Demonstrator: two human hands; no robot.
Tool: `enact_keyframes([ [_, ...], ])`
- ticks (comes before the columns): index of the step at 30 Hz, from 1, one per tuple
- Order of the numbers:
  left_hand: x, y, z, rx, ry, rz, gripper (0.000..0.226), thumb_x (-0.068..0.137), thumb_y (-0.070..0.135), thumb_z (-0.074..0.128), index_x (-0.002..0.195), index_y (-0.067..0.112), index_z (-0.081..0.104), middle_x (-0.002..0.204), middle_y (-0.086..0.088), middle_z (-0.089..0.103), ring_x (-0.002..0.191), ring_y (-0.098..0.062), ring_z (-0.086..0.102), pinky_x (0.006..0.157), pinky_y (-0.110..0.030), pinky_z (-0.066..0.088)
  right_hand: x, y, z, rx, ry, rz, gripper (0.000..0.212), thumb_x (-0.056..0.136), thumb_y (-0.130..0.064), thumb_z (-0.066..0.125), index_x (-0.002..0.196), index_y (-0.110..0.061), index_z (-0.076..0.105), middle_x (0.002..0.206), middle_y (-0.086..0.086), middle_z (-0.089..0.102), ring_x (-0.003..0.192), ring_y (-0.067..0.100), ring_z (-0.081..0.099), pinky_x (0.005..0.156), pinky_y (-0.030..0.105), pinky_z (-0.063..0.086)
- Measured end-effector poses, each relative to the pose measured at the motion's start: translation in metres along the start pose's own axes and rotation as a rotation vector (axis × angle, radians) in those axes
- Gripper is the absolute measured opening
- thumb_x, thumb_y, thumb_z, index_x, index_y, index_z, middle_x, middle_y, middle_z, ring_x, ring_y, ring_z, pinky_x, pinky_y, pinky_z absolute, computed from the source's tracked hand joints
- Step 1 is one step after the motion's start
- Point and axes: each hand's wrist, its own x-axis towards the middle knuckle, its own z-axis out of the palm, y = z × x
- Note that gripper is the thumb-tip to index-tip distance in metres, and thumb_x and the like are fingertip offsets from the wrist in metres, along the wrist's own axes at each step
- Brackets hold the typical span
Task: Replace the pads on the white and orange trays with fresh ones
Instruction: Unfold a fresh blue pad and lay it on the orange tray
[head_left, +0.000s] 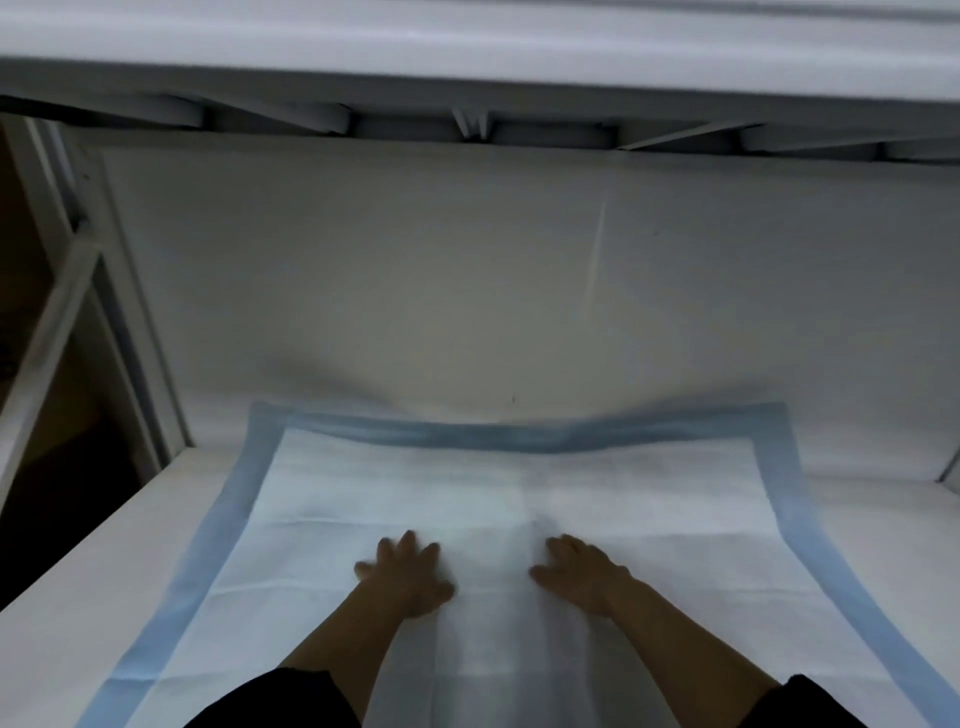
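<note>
On the blue-edged pad (363, 493), left hand (408, 574) and right hand (582, 574) flat, fingers (410, 543) spread, grasping nothing

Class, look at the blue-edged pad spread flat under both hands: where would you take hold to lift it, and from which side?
Probably the blue border at the near left edge of the pad, pinched from the person's own side. The pad lies flat, so only an edge offers grip; the left hand and right hand rest flat mid-sheet.

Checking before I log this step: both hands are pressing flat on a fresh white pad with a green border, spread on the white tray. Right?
Not quite: the pad has a blue border, not green, as the head view shows. The rest holds: the left hand and right hand press flat on it, on the white tray.
</note>
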Motion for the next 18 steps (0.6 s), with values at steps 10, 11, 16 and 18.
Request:
enact_keyframes([
  [10,-0.049,-0.014,0.005,-0.005,-0.142,0.004,0.069,0.093,0.056,0.036,0.15,0.023,0.017,0.156,-0.01,0.016,0.141,-0.034,0.022,0.114,-0.045,0.023,-0.057,0.016,0.012,-0.043,-0.01,0.008,0.071,0.094,-0.061,0.03,0.151,-0.021,0.018,0.159,0.002,0.015,0.144,0.024,0.02,0.116,0.042,0.019],
  [11,-0.055,-0.012,0.002,0.002,-0.156,0.015,0.07,0.094,0.056,0.035,0.151,0.022,0.016,0.157,-0.011,0.015,0.142,-0.033,0.021,0.115,-0.043,0.022,-0.061,0.014,0.012,-0.039,-0.024,0.008,0.072,0.094,-0.061,0.031,0.151,-0.019,0.017,0.158,0.004,0.016,0.143,0.024,0.021,0.116,0.041,0.02],
  [16,-0.094,0.014,0.002,-0.005,-0.21,0.083,0.069,0.095,0.053,0.037,0.151,0.018,0.016,0.158,-0.011,0.015,0.143,-0.03,0.021,0.117,-0.039,0.021,-0.096,0.004,0.026,-0.069,-0.04,-0.009,0.072,0.093,-0.061,0.032,0.151,-0.019,0.018,0.157,0.005,0.02,0.141,0.026,0.027,0.113,0.039,0.025],
  [18,-0.111,0.026,0.003,-0.002,-0.217,0.119,0.07,0.096,0.053,0.038,0.152,0.019,0.014,0.158,-0.009,0.014,0.144,-0.029,0.02,0.117,-0.039,0.021,-0.11,0.0,0.034,-0.079,-0.04,-0.019,0.072,0.093,-0.061,0.032,0.151,-0.019,0.018,0.157,0.005,0.02,0.141,0.026,0.027,0.113,0.04,0.025],
])
